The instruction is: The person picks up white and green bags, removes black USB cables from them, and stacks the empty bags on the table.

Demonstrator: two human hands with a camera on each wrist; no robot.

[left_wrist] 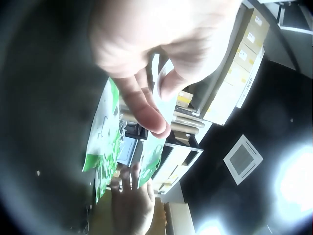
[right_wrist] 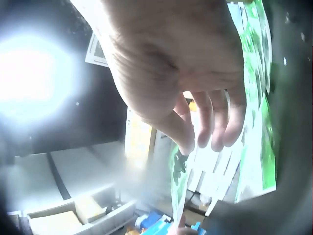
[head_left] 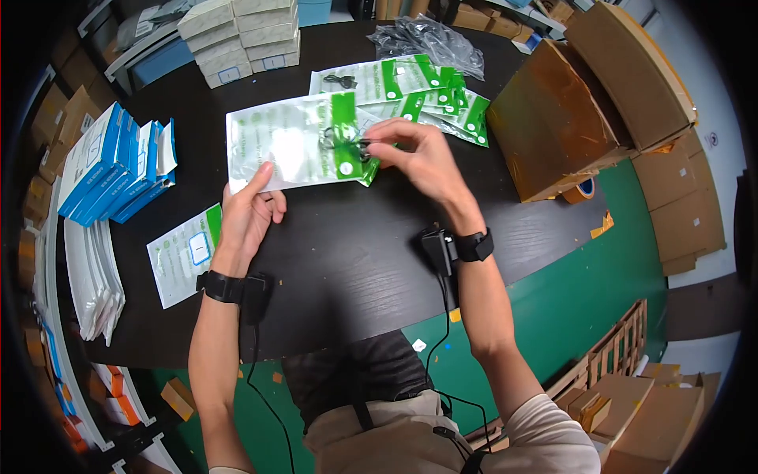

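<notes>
My left hand pinches a white and green plastic packet at its lower left corner, thumb on top, lifted above the dark table. At the packet's green end, my right hand pinches a small black coiled cable between thumb and fingers. Part of the cable overlaps the green band. In the left wrist view the packet appears nearly edge-on below the left fingertips. In the right wrist view the dark cable shows against the packet's green end, just below the right thumb.
Several similar packets lie behind, with crumpled clear plastic beyond. One labelled packet lies at left, near blue-and-white boxes and stacked white bags. White boxes stand at the back; a cardboard box stands right.
</notes>
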